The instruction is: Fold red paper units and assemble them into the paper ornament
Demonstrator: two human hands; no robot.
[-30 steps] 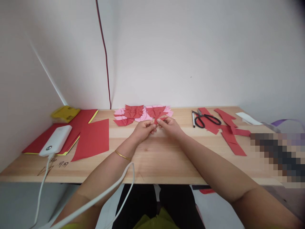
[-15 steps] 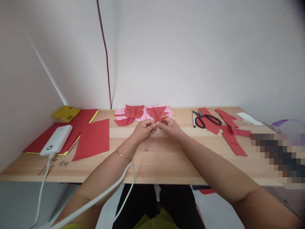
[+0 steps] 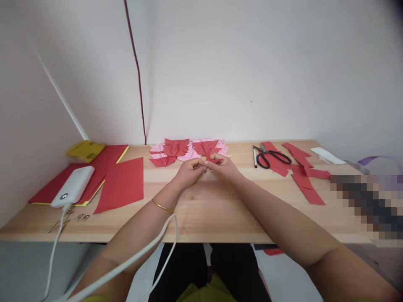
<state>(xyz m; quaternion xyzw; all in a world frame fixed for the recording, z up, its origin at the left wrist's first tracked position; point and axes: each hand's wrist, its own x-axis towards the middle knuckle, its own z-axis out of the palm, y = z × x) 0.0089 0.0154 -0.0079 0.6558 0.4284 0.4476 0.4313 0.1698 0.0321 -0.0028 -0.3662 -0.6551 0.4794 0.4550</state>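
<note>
My left hand (image 3: 189, 171) and my right hand (image 3: 224, 167) meet fingertip to fingertip above the middle of the wooden table (image 3: 201, 209). Between them they pinch a small folded red paper piece (image 3: 214, 160), mostly hidden by the fingers. Both hands are closed on it. Just behind them lies a pile of folded red and pink paper shapes (image 3: 188, 150). A gold bangle (image 3: 161, 205) circles my left wrist.
Red paper sheets (image 3: 119, 182) and a white power bank (image 3: 73, 186) with its cable lie at the left, a yellow packet (image 3: 85, 150) behind them. Black scissors (image 3: 273, 157), a pen (image 3: 254, 156) and red paper strips (image 3: 304, 176) are at the right.
The red piece has been lowered slightly and sits deeper between my fingertips; the hands have barely shifted.
</note>
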